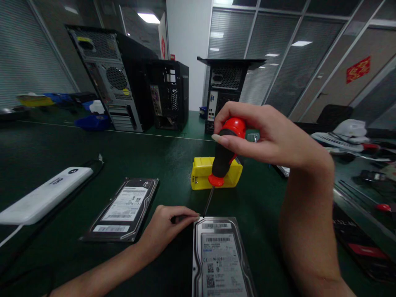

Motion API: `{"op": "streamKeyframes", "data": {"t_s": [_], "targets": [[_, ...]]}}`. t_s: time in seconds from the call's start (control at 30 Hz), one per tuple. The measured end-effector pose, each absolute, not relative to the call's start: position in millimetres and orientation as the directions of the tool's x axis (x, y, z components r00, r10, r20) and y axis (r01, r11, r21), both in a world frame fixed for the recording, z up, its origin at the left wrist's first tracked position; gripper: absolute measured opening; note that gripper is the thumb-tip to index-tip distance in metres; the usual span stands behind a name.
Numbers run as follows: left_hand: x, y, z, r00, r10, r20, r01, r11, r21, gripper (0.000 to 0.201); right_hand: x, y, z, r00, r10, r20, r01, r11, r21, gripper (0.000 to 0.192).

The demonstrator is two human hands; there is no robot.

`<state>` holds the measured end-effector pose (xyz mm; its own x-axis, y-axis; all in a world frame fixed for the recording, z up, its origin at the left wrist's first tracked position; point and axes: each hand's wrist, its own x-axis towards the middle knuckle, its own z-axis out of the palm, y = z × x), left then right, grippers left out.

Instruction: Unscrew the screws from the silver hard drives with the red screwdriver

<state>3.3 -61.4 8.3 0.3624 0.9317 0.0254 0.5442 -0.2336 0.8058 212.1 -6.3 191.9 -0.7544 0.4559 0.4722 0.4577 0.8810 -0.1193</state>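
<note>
My right hand (256,132) is wrapped round the handle of a red and black screwdriver (223,159). Its thin shaft slopes down to the far left corner of a silver hard drive (224,255), which lies label up on the table in front of me. Beside the screwdriver's tip, the thumb and fingers of my left hand (168,225) are pinched together at that corner; whatever lies between the fingertips is too small to make out. A second hard drive (126,208) lies flat to the left. Behind the screwdriver stands a small yellow bin (201,175), partly covered by the handle.
A white power strip (49,192) with a dark cable lies on the left of the green table (173,148). Computer cases (123,78), (170,93) and a third case (224,82) stand along the back. At the right edge lies a phone (361,243).
</note>
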Motion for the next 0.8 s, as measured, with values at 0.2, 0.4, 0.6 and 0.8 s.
{"op": "streamKeyframes", "data": {"t_s": [0.2,0.4,0.6,0.8], "targets": [[3.3,-60.2,8.0,0.351,0.936,0.018,0.542,-0.218,0.812,0.023,211.9,-4.3,190.9,-0.755,0.443,0.484,0.458,0.884,-0.096,0.026],[4.3,-61.0,7.8,0.362,0.931,0.036,0.541,-0.241,0.806,0.022,208.7,-3.3,189.3,-0.772,0.445,0.454,0.452,0.886,-0.100,0.026],[3.8,-61.0,10.9,0.373,0.928,0.021,0.537,-0.234,0.810,0.022,205.5,-4.6,188.9,-0.780,0.462,0.422,0.462,0.880,-0.110,0.028],[3.0,-61.6,11.6,0.377,0.926,0.005,0.514,-0.213,0.831,0.025,205.3,-5.1,188.8,-0.780,0.458,0.427,0.457,0.883,-0.111,0.027]]}}
